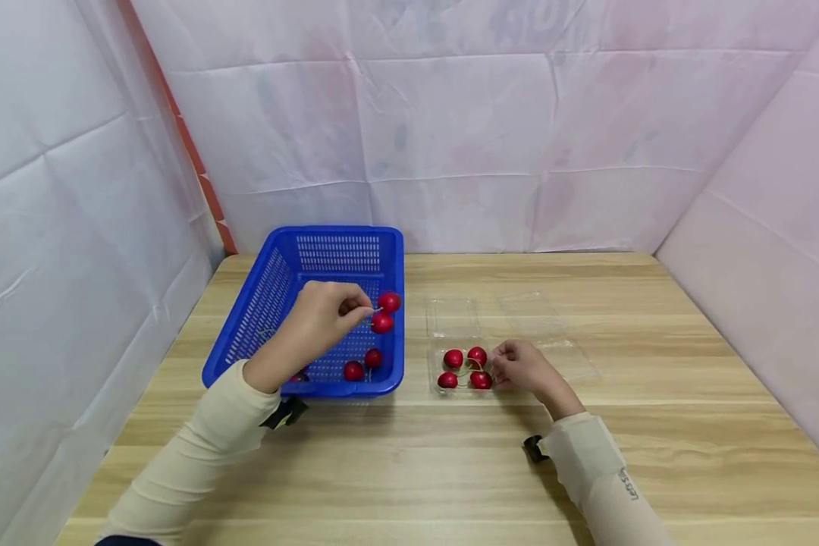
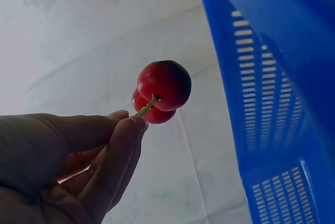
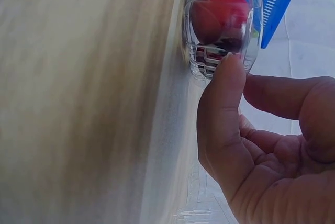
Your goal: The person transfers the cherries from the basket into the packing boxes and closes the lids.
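Note:
My left hand (image 1: 324,307) pinches the green stems of a pair of red cherries (image 1: 382,323) above the right side of a blue plastic basket (image 1: 273,250). In the left wrist view one cherry (image 2: 165,82) partly covers the other, both hanging beyond the fingertips. My right hand (image 1: 524,368) pinches the right edge of a small clear plastic box (image 1: 434,365), its thumb and a finger at the wall in the right wrist view. Several red cherries with stems (image 1: 453,359) lie inside that box. Its clear lid (image 1: 453,317) lies open behind it.
A few cherries (image 1: 353,371) lie in the basket's front part, one partly hidden by the left arm. Another clear plastic box (image 1: 566,358) lies open behind the right hand. Fabric walls (image 1: 450,152) enclose the wooden table (image 1: 409,470) at the back and sides.

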Tool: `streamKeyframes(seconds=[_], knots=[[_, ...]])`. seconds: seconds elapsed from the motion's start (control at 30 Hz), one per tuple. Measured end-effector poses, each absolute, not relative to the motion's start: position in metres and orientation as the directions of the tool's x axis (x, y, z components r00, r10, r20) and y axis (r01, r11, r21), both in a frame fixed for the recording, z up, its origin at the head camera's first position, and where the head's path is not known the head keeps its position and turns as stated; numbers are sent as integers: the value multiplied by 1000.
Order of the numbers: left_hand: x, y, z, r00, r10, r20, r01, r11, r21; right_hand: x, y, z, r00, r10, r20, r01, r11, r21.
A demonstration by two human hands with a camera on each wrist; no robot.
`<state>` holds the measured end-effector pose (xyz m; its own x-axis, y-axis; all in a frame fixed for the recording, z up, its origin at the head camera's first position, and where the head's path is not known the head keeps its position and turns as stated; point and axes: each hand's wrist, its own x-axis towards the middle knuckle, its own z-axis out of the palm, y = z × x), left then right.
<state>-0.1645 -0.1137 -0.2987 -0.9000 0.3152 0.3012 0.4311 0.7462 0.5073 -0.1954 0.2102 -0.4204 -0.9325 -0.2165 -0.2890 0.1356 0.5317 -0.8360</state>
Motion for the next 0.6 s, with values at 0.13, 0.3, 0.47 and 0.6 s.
streamKeyframes(seconds=[0.13,0.3,0.47,0.6], knots=[[-162,-105,-302,-898,315,306,435,738,517,-197,211,-420,-931,-221,-291,135,531,-837],[-160,-94,-304,-892,327,311,448,727,521,-198,210,-419,-930,-226,-289,130,532,-837],[-157,-86,-307,-891,331,310,451,721,527,-197,209,-418,-928,-234,-290,127,533,-836],[-153,-79,-311,-889,314,333,451,720,528,-197,209,-418,-929,-232,-287,126,532,-838]])
